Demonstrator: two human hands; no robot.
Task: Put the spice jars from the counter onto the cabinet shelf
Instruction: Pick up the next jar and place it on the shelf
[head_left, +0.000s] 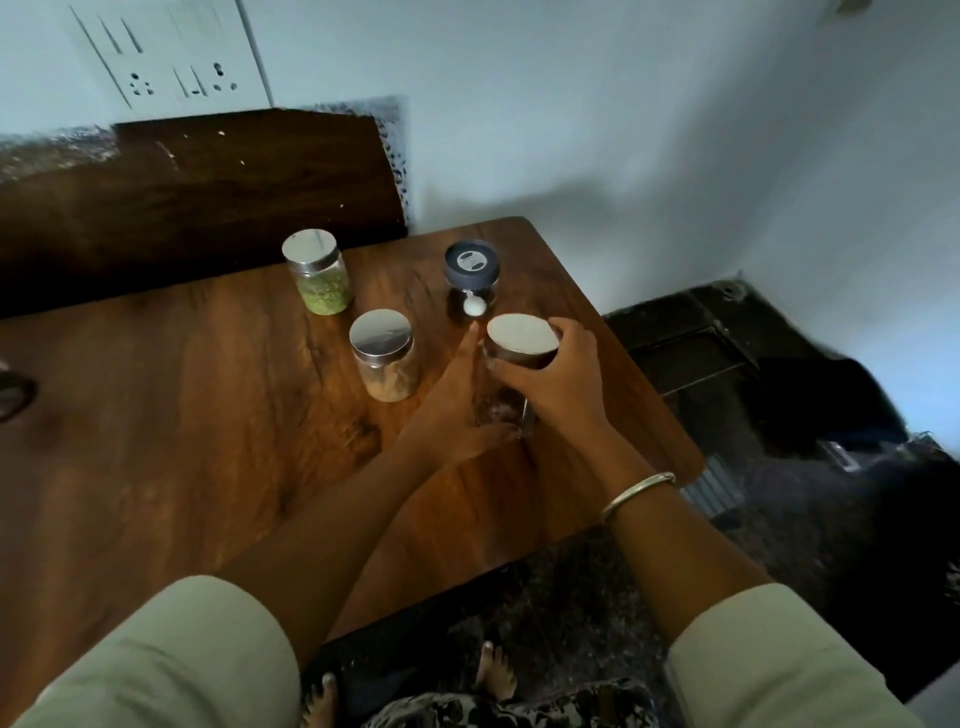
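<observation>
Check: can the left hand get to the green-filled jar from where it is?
Probably yes, once freed. The left hand is on the dark jar with the right hand. The green-filled jar stands apart up-left; only the tan-filled jar sits near that path.

A wooden counter (182, 415) carries a green-filled jar (319, 273), a tan-filled jar (384, 356) and a dark-lidded jar (471, 278).

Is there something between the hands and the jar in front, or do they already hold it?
Nothing stands between them. The right hand grips the front jar at its lid, and the left hand holds its lower side. The other three jars stand behind, apart from it.
</observation>
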